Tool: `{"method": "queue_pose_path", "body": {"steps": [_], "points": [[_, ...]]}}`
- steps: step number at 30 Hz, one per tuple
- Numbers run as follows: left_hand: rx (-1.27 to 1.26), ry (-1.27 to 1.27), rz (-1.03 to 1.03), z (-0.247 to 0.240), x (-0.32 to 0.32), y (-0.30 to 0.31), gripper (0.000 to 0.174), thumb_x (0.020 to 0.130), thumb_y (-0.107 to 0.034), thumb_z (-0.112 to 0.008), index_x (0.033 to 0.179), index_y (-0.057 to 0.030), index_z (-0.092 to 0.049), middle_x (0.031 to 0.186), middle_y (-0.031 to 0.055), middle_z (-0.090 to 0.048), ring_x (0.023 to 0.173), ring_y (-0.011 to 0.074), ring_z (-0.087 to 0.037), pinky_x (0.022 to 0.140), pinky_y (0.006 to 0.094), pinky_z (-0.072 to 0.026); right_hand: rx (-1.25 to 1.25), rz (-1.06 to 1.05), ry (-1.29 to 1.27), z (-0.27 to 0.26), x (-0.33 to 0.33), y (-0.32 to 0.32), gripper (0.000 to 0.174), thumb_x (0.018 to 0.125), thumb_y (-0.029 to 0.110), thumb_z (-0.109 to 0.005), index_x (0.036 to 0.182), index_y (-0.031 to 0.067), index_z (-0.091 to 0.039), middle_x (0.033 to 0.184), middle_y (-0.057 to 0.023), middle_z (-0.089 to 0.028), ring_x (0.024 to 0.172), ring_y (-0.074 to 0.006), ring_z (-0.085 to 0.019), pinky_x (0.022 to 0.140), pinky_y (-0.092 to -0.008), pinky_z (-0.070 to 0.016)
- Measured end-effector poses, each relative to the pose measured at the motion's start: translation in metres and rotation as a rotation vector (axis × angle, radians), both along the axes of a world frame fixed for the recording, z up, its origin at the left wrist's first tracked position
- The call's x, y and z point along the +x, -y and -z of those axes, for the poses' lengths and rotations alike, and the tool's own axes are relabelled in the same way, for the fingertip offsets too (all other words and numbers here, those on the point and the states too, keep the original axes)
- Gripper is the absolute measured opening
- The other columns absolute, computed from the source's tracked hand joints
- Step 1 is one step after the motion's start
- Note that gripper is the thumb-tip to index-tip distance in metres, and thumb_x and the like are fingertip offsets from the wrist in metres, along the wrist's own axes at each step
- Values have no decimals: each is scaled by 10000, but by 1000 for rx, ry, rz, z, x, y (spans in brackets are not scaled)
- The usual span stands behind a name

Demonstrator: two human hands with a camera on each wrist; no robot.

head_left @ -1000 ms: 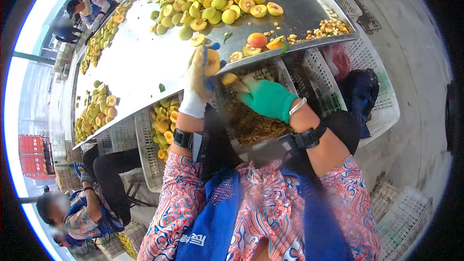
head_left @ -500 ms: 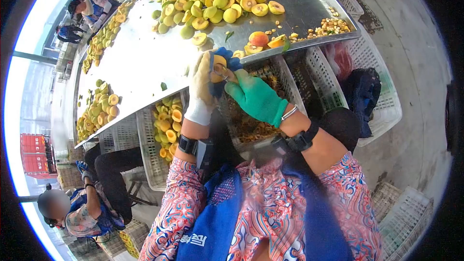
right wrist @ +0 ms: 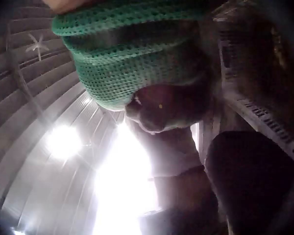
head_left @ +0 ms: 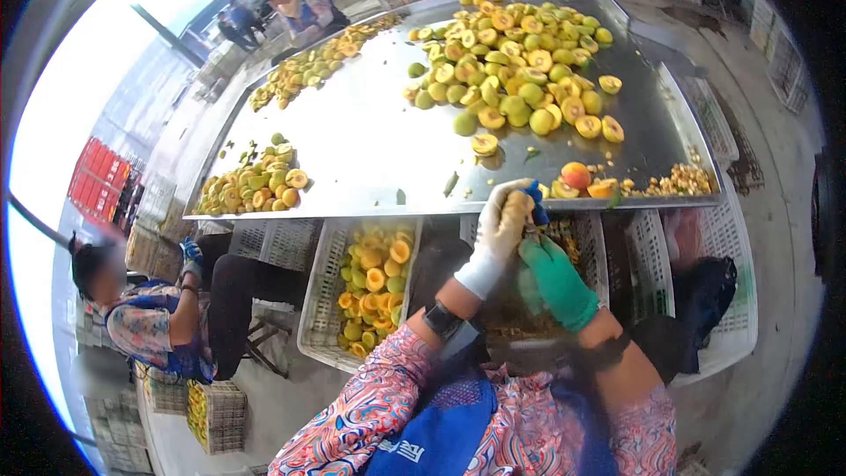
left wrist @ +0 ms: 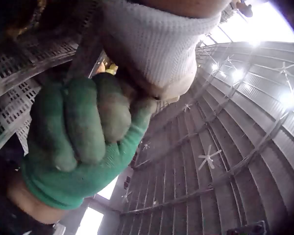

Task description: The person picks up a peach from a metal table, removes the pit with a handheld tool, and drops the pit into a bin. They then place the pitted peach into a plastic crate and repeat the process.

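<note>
In the head view my left hand (head_left: pixel 507 220), in a cream glove with blue fingers, is raised at the table's near edge, its fingers curled round a peach half that the glove now mostly hides. My right hand (head_left: pixel 557 278), in a green glove, meets it from the right. The left wrist view shows the green fingers (left wrist: pixel 83 122) curled inward and the thumb reaching toward the left hand; I cannot tell what they hold. In the right wrist view the green glove (right wrist: pixel 137 58) fills the top. Behind the hands, a heap of halved peaches (head_left: pixel 520 62) lies on the metal table (head_left: pixel 352 141).
A crate of peach halves (head_left: pixel 322 326) stands left of my knees. Another crate (head_left: pixel 599 256) sits under my hands. Loose stones (head_left: pixel 683 181) and a reddish peach (head_left: pixel 576 176) lie at the table's right corner. One person (head_left: pixel 167 317) sits at left; another (head_left: pixel 300 9) works behind.
The head view has turned, so more of the table shows. My right hand, first apart and low over the crate, came up to the left hand and stays there. The peach half has become mostly hidden.
</note>
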State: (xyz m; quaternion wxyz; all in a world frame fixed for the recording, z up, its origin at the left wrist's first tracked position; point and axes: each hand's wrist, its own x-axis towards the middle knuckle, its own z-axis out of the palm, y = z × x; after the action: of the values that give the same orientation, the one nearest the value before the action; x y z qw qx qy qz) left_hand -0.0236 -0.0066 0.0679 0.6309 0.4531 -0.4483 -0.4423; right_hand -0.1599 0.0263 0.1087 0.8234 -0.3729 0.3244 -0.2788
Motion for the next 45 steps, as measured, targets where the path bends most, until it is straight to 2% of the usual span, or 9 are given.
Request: {"method": "queue_pose_path", "body": {"steps": [11, 18, 21, 22, 26, 33, 37, 41, 45], "points": [[-2, -218, 149, -29, -11, -10, 277, 986, -227, -435, 1148, -31, -543, 842, 38, -577, 679, 92, -512, 627, 236, -466, 417, -245, 442, 2, -18, 2, 313, 957, 433, -445, 911, 140, -543, 479, 90, -290, 314, -66, -225, 300, -238, -208], [232, 33, 101, -24, 38, -32, 360, 980, -353, -456, 1105, -50, -604, 862, 35, -624, 721, 105, -569, 658, 238, -487, 308, -316, 415, 3, -37, -4, 338, 925, 444, -503, 935, 108, -527, 535, 73, -359, 378, -49, -312, 345, -207, -265], [360, 431, -77, -50, 104, -58, 188, 925, -150, -558, 1060, -38, -625, 792, -18, -572, 629, 37, -489, 506, 171, -371, -318, -334, -280, 21, -35, -2, 281, 941, 368, -475, 1015, 102, -527, 602, -5, -468, 478, -141, -496, 437, -271, -400], [418, 489, -61, -51, 127, -63, 209, 897, -125, -590, 1079, -29, -622, 826, -10, -581, 673, 40, -505, 554, 173, -393, -1039, -170, -503, 52, -38, -4, 283, 934, 320, -469, 1082, 84, -517, 726, -122, -577, 656, -310, -617, 593, -402, -487], [265, 1307, -19, -11, 219, -54, 433, 818, -253, -672, 1194, -62, -579, 1152, 161, -591, 1093, 304, -538, 937, 379, -432, -1249, -523, -735, 78, -43, -7, 342, 904, 317, -482, 1150, 79, -495, 928, -238, -606, 770, -429, -603, 684, -515, -470], [-189, 1255, 67, -42, 128, 111, 478, 842, -277, -636, 1279, -119, -526, 1336, 165, -466, 1205, 339, -464, 1010, 388, -374, -1018, -676, -929, 69, -24, 2, 316, 912, 293, -442, 1140, 93, -528, 1040, -169, -560, 781, -358, -634, 671, -464, -500], [-107, 1258, 143, -47, 75, 217, 519, 861, -360, -612, 1322, -160, -484, 1341, 166, -466, 1243, 306, -447, 1030, 369, -358, -996, -728, -862, 65, -24, 12, 359, 913, 324, -430, 1180, 97, -507, 1103, -179, -565, 793, -363, -634, 679, -464, -498], [-69, 1424, 125, -32, 42, 308, 596, 842, -481, -564, 1351, -195, -447, 1376, 192, -421, 1244, 358, -437, 1020, 408, -367, -777, -703, -874, 56, -34, 34, 370, 866, 282, -507, 1161, 58, -511, 1005, -171, -594, 775, -353, -643, 659, -454, -513], [13, 1537, 69, -9, 16, 382, 626, 846, -516, -549, 1373, -203, -421, 1448, 170, -331, 1265, 374, -410, 1044, 411, -344, -1037, -574, -730, 66, -45, 36, 442, 882, 351, -462, 1077, -45, -481, 720, -227, -631, 697, -402, -637, 606, -500, -491]]}}
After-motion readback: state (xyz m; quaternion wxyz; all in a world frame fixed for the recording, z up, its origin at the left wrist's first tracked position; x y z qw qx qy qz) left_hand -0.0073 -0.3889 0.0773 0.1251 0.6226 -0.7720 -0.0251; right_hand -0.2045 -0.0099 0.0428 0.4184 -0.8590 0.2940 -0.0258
